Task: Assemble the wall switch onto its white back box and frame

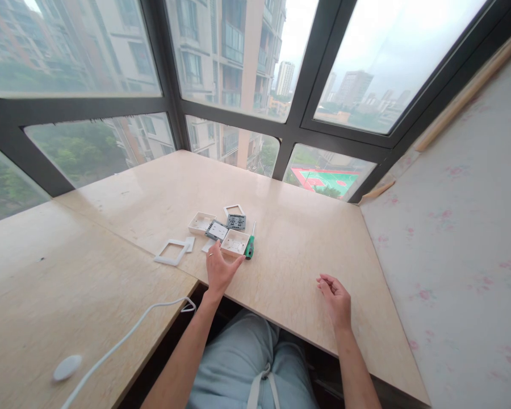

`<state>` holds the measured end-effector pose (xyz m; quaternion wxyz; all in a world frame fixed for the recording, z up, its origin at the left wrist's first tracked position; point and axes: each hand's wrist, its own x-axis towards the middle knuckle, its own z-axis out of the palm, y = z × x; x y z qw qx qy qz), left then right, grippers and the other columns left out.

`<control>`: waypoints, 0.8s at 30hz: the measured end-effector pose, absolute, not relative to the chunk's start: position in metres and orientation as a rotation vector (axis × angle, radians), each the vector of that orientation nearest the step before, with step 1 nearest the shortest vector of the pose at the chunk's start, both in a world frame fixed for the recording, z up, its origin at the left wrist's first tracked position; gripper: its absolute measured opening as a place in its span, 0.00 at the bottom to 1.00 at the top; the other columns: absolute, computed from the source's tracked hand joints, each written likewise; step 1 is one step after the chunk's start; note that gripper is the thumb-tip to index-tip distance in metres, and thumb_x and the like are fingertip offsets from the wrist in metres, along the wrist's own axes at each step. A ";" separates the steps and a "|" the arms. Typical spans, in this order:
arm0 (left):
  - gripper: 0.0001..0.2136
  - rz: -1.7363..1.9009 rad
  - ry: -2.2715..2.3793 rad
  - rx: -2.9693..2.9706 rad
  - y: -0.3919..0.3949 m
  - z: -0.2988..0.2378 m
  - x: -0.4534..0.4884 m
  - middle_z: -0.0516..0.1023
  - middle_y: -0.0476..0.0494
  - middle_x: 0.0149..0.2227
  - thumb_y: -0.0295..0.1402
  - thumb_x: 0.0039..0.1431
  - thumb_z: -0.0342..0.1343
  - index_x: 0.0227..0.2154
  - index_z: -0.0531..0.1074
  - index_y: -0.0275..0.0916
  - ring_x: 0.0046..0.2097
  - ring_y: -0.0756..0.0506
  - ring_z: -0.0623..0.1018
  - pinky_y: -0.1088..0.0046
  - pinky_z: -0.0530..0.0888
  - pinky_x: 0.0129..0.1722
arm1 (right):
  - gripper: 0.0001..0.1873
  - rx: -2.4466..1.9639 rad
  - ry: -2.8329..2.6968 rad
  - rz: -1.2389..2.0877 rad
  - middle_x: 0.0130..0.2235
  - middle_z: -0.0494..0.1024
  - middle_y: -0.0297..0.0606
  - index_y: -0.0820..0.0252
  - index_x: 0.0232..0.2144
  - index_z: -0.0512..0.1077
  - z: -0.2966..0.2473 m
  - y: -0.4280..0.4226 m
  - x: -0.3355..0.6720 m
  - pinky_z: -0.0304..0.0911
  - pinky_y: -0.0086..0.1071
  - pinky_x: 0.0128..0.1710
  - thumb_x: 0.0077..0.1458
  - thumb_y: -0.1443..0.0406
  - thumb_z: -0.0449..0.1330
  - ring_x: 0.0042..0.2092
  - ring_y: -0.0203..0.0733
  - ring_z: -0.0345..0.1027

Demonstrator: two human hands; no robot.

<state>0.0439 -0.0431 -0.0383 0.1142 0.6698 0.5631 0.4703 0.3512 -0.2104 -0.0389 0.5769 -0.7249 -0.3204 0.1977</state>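
Note:
My left hand (221, 270) grips the near side of a white socket back box (235, 243), thumb at its right corner and fingers at its left. The box lies open side up on the counter. Against its right side rests a green-handled screwdriver (250, 247), shaft pointing away from me. Just behind are a socket insert with a white face (217, 230) and a dark grey insert (237, 221). A second white back box (201, 222) sits to their left. Well to the right, my right hand (335, 300) hovers over or rests on the counter, fingers curled together; their contents are hidden.
White cover frames (171, 253) lie left of the boxes and behind them, with small white plates (190, 244) nearby. A white cable (128, 335) and a white round disc (67, 368) are on the left counter (21, 295). Windows and a papered wall (460, 255) border the counter.

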 end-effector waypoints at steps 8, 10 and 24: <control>0.44 1.115 1.891 2.067 -0.044 -0.030 0.050 0.73 0.23 0.52 0.54 0.46 0.66 0.58 0.60 0.27 0.56 0.27 0.72 0.50 0.70 0.54 | 0.20 -1.704 -0.751 0.458 0.38 0.82 0.44 0.61 0.39 0.77 -0.036 -0.212 0.348 0.72 0.42 0.43 0.49 0.52 0.63 0.38 0.47 0.77; 0.44 1.084 1.931 2.054 -0.045 -0.027 0.052 0.73 0.22 0.51 0.55 0.46 0.65 0.58 0.60 0.26 0.55 0.27 0.72 0.50 0.70 0.53 | 0.20 -1.710 -0.754 0.455 0.38 0.82 0.44 0.60 0.39 0.78 -0.035 -0.212 0.348 0.72 0.42 0.42 0.49 0.53 0.63 0.38 0.46 0.77; 0.36 1.512 1.632 1.953 -0.056 -0.021 0.049 0.71 0.35 0.47 0.49 0.47 0.67 0.55 0.63 0.37 0.51 0.33 0.71 0.52 0.71 0.50 | 0.20 -1.733 -0.810 0.447 0.38 0.82 0.46 0.60 0.39 0.78 -0.034 -0.214 0.344 0.72 0.44 0.44 0.51 0.52 0.62 0.40 0.49 0.77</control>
